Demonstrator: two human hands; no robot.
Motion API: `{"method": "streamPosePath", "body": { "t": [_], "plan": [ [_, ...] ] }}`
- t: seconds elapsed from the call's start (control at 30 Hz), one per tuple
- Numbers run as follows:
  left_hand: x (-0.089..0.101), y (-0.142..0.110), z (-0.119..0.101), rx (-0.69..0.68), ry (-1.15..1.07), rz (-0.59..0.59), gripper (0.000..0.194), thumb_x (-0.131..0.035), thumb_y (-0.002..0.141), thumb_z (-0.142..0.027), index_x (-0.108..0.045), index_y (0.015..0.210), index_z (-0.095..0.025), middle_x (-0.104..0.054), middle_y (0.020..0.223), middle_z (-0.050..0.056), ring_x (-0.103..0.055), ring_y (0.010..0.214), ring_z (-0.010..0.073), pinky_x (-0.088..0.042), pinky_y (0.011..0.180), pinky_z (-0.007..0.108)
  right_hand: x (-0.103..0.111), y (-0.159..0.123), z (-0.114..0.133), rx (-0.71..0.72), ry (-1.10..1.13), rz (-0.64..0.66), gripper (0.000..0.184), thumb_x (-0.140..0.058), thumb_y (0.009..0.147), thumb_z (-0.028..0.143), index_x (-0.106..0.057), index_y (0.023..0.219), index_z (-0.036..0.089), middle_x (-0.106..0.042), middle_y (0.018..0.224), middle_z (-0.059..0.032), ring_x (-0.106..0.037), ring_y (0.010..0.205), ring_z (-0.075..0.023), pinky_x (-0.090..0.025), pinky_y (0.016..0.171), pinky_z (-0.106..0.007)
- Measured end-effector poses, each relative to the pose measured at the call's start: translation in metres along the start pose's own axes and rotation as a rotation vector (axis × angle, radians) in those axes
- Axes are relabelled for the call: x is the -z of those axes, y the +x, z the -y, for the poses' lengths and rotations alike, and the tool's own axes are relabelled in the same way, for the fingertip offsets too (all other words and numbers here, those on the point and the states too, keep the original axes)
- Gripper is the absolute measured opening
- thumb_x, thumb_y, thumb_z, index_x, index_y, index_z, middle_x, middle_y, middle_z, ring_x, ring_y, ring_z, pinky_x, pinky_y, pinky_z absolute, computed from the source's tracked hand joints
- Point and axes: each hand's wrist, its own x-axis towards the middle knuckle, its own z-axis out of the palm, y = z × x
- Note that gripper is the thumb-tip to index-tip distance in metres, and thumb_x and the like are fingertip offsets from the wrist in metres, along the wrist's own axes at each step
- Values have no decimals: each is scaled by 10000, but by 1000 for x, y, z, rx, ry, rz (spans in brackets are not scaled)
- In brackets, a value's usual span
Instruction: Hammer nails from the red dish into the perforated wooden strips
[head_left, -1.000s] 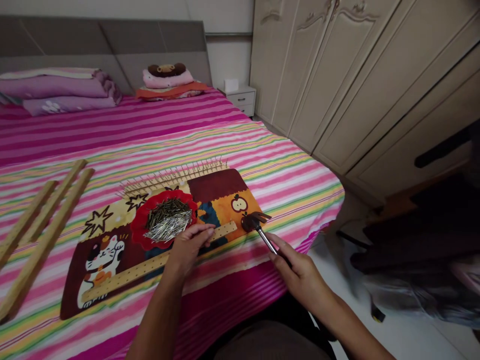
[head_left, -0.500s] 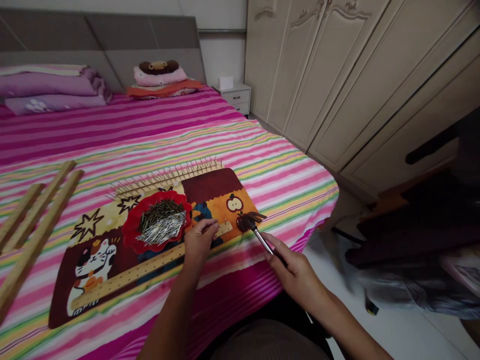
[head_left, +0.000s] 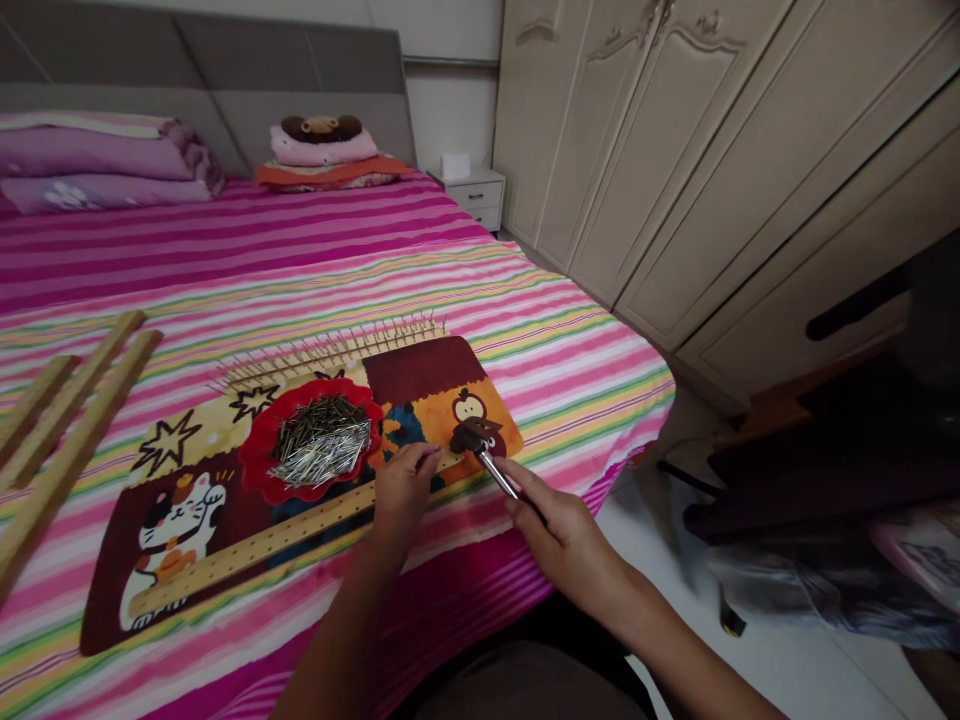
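Note:
My right hand (head_left: 559, 520) is wrapped round the handle of a claw hammer (head_left: 495, 472). The hammer's dark head is over the right end of a wooden strip (head_left: 262, 545) with rows of small holes, close to the fingertips of my left hand (head_left: 405, 485). Those fingertips are pinched on what looks like a nail, mostly hidden, at the strip. Beside my left hand stands a red scalloped bowl (head_left: 255, 455) full of nails (head_left: 322, 445), some dark and some silvery. Strip and bowl lie on a patterned mat (head_left: 420, 362) with a cat on it.
Behind the mat lies another strip (head_left: 352, 352) with many nails sticking up from it. Several wooden bars (head_left: 97, 425) rest on the striped bed (head_left: 540, 330) at left. Folded bedding (head_left: 112, 165) is by the headboard; a wardrobe (head_left: 637, 150) stands at right.
The hammer in my right hand has shifted left, its head now close to my left fingertips. My left hand has stayed pinched near the strip's right end. The view has shifted slightly.

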Motion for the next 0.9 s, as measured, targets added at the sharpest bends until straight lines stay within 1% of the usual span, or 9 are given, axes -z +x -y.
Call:
{"method": "streamPosePath", "body": {
  "t": [0.1,0.2,0.3,0.5,0.57,0.63,0.73,0.83,0.9],
  "plan": [
    [-2,0,-1,-16,27,-5,148,-548,734,-287,-683,735,-227,-700,764,-4,-624,731,148,-457,704,258,-4,13,7,83,16,21,460,-384,902,160,-437,1359,182,-705,1020,-56,-673,870,-159,-538,774,-261],
    [-3,0,0,-36,39,-5,148,-545,746,-273,-682,748,-219,-696,772,2,-618,735,142,-445,704,251,-9,23,8,172,8,38,490,-379,907,149,-387,1394,210,-588,1297,-70,-561,1169,-184,-470,958,-318],
    [-3,0,2,-36,95,-6,142,-556,748,-278,-659,681,-208,-659,690,-1,-591,666,132,-424,653,243,-13,27,5,171,-26,89,506,-380,898,134,-379,1399,202,-565,1328,-83,-533,1208,-195,-449,992,-357],
    [-6,-2,0,-36,90,-28,117,-553,745,-244,-640,675,-210,-643,683,-12,-577,660,125,-421,643,237,-8,19,7,92,7,69,481,-382,899,160,-417,1379,176,-613,1262,-89,-589,1130,-196,-476,946,-333],
    [-6,-3,-1,-30,53,-14,106,-552,738,-231,-655,724,-215,-661,726,-6,-589,681,129,-436,659,244,-4,12,8,72,24,37,471,-388,900,176,-434,1369,190,-665,1158,-71,-650,988,-180,-517,859,-298],
    [0,-5,-2,-9,-2,12,136,-558,732,-246,-668,807,-217,-676,771,2,-600,689,133,-453,664,251,1,4,8,32,21,11,464,-389,904,197,-438,1366,197,-708,894,-28,-660,706,-142,-542,681,-242],
    [25,-2,1,19,30,-59,194,-542,750,-304,-669,869,-219,-684,812,17,-611,724,154,-468,698,273,6,-6,3,-14,-14,-29,452,-388,909,244,-459,1353,187,-588,599,37,-503,454,-107,-468,483,-201],
    [61,6,10,51,286,-220,169,-518,759,-293,-669,804,-231,-680,855,30,-610,811,186,-453,764,300,10,-12,-4,-29,-21,-74,446,-399,901,277,-496,1323,173,-533,558,40,-459,441,-111,-441,455,-203],
    [81,12,17,127,500,-212,150,-531,736,-262,-669,776,-220,-674,866,56,-610,819,208,-445,743,304,10,-14,-7,-44,-8,-87,447,-408,894,282,-504,1315,169,-540,567,36,-465,448,-114,-448,464,-207]
  ]
}}
